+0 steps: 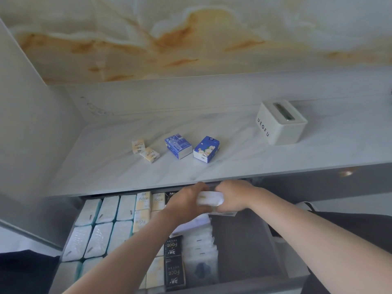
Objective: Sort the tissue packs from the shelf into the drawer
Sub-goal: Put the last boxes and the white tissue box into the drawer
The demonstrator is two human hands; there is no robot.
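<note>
Both hands meet over the back of the open drawer (pixel 282 247) and grip one white tissue pack (pixel 210 198) between them. My left hand (pixel 186 200) holds its left end, my right hand (pixel 231 196) its right end. On the marble shelf (pixel 106 162) above lie two small cream packs (pixel 146 150) and two blue packs (pixel 178 148) (pixel 206 148). The drawer holds rows of white packs (pixel 99 228), cream packs (pixel 144 201), black packs (pixel 174 262) and clear-wrapped white packs (pixel 200 247).
A white tissue box (pixel 280 124) marked UEOFU stands at the shelf's back right. The drawer's right section (pixel 244 247) is dark, with bare floor showing. A round knob (pixel 346 172) sits on the grey front to the right. A white side wall (pixel 31 124) bounds the shelf at left.
</note>
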